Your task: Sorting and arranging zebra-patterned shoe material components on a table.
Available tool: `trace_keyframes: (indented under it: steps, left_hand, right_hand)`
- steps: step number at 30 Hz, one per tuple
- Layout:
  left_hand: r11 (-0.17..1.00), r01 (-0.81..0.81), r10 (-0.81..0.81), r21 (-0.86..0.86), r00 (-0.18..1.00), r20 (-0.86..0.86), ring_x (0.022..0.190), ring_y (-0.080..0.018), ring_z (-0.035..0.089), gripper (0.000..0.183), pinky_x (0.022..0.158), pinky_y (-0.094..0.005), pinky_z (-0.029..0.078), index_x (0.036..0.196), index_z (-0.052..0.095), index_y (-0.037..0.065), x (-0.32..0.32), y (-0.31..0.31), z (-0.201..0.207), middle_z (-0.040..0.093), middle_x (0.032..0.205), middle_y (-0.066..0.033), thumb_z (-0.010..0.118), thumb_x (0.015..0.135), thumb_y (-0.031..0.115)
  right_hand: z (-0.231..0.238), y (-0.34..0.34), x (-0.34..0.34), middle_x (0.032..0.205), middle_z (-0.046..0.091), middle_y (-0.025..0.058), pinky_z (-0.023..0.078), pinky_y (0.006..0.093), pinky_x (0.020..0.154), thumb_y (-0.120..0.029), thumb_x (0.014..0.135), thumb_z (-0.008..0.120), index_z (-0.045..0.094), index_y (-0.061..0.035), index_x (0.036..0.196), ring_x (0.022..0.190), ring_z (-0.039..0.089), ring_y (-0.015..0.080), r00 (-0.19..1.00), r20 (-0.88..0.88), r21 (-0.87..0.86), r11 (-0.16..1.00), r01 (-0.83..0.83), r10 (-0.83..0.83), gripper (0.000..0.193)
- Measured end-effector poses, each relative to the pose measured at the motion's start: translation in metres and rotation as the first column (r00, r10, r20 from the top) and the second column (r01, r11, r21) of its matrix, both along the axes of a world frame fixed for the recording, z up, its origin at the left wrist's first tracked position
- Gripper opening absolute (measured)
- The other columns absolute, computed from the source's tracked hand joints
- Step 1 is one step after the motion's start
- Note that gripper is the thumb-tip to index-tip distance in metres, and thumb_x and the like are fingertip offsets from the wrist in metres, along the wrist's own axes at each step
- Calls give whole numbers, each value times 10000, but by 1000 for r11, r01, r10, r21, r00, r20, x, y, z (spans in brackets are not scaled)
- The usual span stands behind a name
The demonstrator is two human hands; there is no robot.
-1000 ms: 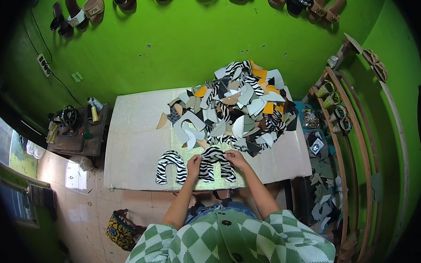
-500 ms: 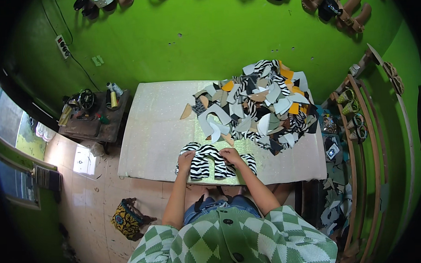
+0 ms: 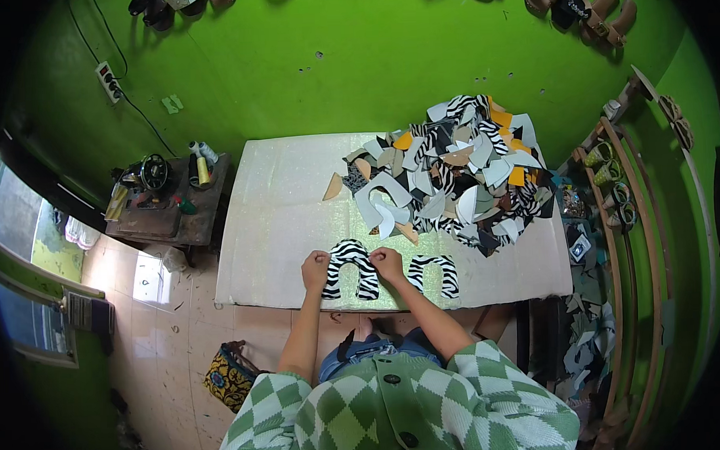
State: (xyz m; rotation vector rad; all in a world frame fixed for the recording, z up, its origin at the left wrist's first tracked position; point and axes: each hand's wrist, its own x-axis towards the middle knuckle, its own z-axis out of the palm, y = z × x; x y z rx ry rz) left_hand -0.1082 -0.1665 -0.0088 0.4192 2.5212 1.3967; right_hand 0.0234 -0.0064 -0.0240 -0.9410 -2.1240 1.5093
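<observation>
At the near edge of the table, an arch-shaped zebra-striped piece (image 3: 349, 253) lies with its curve away from me and its two legs toward me. My left hand (image 3: 316, 271) is closed at its left side, fingers bent at the edge. My right hand (image 3: 388, 264) pinches at the opposite side. Just right of my right hand rests a second zebra-striped arch (image 3: 449, 276), flat on the surface and untouched.
A big heap of cut scraps (image 3: 461, 170) covers the right of the pale table (image 3: 272, 204). A sewing machine (image 3: 152, 173) and thread spools (image 3: 203, 168) stand on a small table to the left. A wooden rack (image 3: 627, 279) with sandals stands at right.
The striped pieces, bunched together between my hands before, now lie apart as two arches. My hands hold the left arch by its sides. The view has shifted slightly.
</observation>
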Motion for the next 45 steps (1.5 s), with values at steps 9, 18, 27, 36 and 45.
trace_keyframes:
  steps: [9, 18, 27, 36, 45]
  left_hand:
    - [996, -77, 82, 38, 987, -139, 763, -262, 610, 136, 663, -348, 469, 891, 613, 50, 8, 1, -10, 623, 842, -119, 629, 770, 111]
    - [959, 251, -282, -129, 828, -485, 978, -306, 481, 353, 834, -402, 386, 1029, 565, 57, 87, 52, 26, 527, 1044, -133, 594, 682, 0]
    - [789, 538, -609, -296, 746, -269, 1056, -291, 430, 614, 866, -381, 388, 1188, 523, 102, 150, 116, -5, 467, 1135, -93, 749, 620, 155]
    - [754, 539, -621, -376, 772, -139, 956, -267, 504, 522, 794, -368, 443, 1055, 547, 124, 151, 146, -8, 538, 1008, -67, 781, 591, 173]
    - [757, 531, -612, -381, 780, -128, 949, -267, 512, 444, 769, -383, 440, 976, 540, 129, 161, 138, -4, 542, 995, -49, 773, 598, 153]
  right_hand:
    - [7, 5, 15, 647, 590, 9, 417, 191, 544, -39, 722, 653, 622, 8, 853, 562, 486, 39, 997, -52, -3, 998, -60, 60, 143]
    - [20, 43, 82, 969, 466, 123, 403, 371, 835, -22, 673, 644, 569, -82, 975, 942, 484, 288, 971, 185, 439, 897, 55, -150, 318]
    - [34, 100, 156, 1087, 464, 102, 390, 436, 866, -148, 629, 748, 515, -114, 1089, 1036, 442, 309, 843, 523, 449, 881, -151, -122, 517]
    - [30, 131, 151, 1031, 469, 122, 419, 389, 862, -70, 645, 685, 537, -113, 1006, 1021, 471, 315, 855, 510, 328, 898, -295, 94, 393]
    - [39, 175, 57, 1331, 386, 104, 401, 426, 876, 52, 672, 556, 443, -113, 1243, 1110, 432, 319, 916, 372, 693, 612, -381, 148, 606]
